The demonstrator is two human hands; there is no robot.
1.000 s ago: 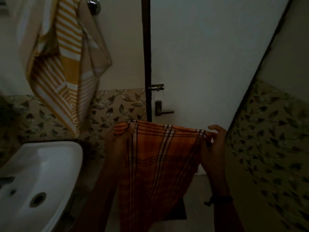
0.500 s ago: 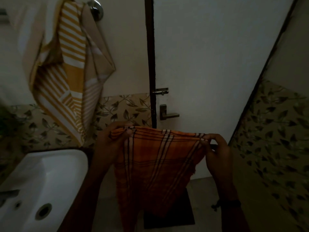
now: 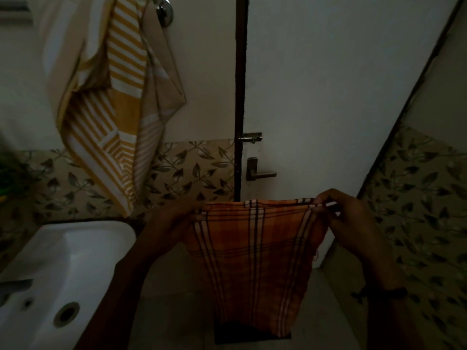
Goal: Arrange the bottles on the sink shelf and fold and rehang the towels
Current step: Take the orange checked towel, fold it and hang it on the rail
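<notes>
In front of the closed door [image 3: 328, 84], the orange checked towel [image 3: 255, 261] hangs stretched between both hands, well above the floor: the left hand [image 3: 174, 221] grips its top left corner and the right hand [image 3: 351, 218] pinches the top right one. I judge the folding of this towel to be under way, with rehanging not yet done. The yellow striped towel [image 3: 118, 109] hangs bunched from a wall hook [image 3: 164, 8] above the sink [image 3: 63, 261] and looks unfolded. No bottles or shelf can be made out, so that part cannot be judged. The hook is already taken, the sink sits just beside the left forearm, and the light is dim.
</notes>
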